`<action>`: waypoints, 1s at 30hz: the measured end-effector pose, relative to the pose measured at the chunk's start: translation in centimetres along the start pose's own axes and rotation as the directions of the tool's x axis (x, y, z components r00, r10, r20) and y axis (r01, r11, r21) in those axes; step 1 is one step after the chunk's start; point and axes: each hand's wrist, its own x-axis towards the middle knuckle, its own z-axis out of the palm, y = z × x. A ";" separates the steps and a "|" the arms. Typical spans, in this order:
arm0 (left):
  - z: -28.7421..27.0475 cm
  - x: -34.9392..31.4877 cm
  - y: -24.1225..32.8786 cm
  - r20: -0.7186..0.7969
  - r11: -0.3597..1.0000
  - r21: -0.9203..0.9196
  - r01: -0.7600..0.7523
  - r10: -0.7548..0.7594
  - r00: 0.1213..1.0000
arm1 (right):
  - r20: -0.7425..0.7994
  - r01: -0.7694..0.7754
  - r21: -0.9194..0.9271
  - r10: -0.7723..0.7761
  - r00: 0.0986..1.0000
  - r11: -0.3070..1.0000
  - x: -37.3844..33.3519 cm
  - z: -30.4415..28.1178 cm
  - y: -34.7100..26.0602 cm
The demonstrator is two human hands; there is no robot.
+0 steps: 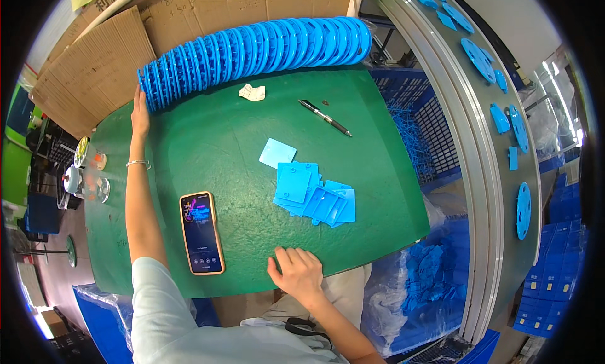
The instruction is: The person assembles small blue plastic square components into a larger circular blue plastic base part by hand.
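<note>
A long row of round blue plastic discs (pixel 252 49) stands on edge, packed face to face, along the far side of the green table (pixel 208 143). My left hand (pixel 140 115) reaches far forward, its straight fingers against the row's left end. At the table's near edge rests my right hand (pixel 299 272), fingers loosely bent, thumb apart, nothing visible in it. Just beyond it lies a loose pile of flat blue square plates (pixel 294 182), with a shallow blue frame-like piece (pixel 325 205) on top.
A phone (pixel 201 233) lies left of the pile. Farther back are a pen (pixel 324 117) and a scrap of paper (pixel 253 92). Right of the table, a conveyor (pixel 495 194) carries blue parts. Cardboard (pixel 94 74) walls the back; cups (pixel 74 180) stand at left.
</note>
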 end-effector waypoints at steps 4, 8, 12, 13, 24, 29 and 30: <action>-1.5 -3.4 4.9 -0.107 0.961 0.117 -0.252 0.264 0.958 | 0.010 -0.005 0.019 0.004 1.000 1.000 0.0 0.1 0.0; -2.4 -12.0 17.5 0.472 0.823 -0.099 -0.559 0.534 0.702 | 0.019 -0.129 0.291 0.129 0.991 0.948 -0.1 -1.4 0.5; -4.1 -22.7 25.5 0.758 0.832 -0.168 -0.529 0.452 0.470 | -0.188 -0.276 0.415 0.379 0.906 0.867 1.6 -4.2 3.9; -4.0 -24.1 25.9 0.779 0.837 -0.129 -0.531 0.417 0.468 | -0.252 -0.300 0.402 0.419 0.872 0.865 2.5 -4.9 4.6; -4.7 -26.9 25.6 0.622 0.770 0.003 -0.638 0.498 0.604 | -0.387 -0.182 0.284 0.286 0.876 0.942 -0.2 -7.5 3.5; -12.3 -33.0 28.8 0.558 0.687 -0.381 -0.619 0.704 0.439 | 0.202 -0.319 0.935 0.506 0.839 0.156 -2.1 -6.4 0.9; -13.3 -34.3 28.8 0.590 0.675 -0.417 -0.609 0.710 0.384 | 0.277 -0.387 0.908 0.460 0.843 0.162 -2.8 -6.0 1.0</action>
